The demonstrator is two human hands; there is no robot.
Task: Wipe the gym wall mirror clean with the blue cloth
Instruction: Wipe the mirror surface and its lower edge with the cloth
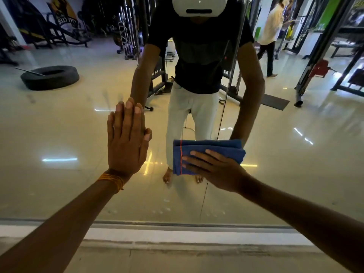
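The blue cloth is folded into a flat pad with a red stitched line near its left edge. It lies against the lower centre of the mirror, just right of the left hand.

The right hand lies flat over the cloth's lower right part. Its fingers are straight and spread slightly, pressing the cloth to the glass; none curl round it.

The left hand is flat on the bare glass, fingers straight and close together, thumb out to the right. An orange thread band circles its wrist.

The glass carries faint streaks above the left hand and small pale smudges near its lower edge. Below the mirror runs a white ledge, then pale floor tiles.

Reflected in the mirror:
- the person, in a white headset, dark shirt and light trousers;
- a glossy tiled gym floor;
- a black tyre lying flat at left;
- weight machines and racks behind;
- a second person in a light shirt at upper right.

A wall graphic at upper left bears lettering too blurred to read.
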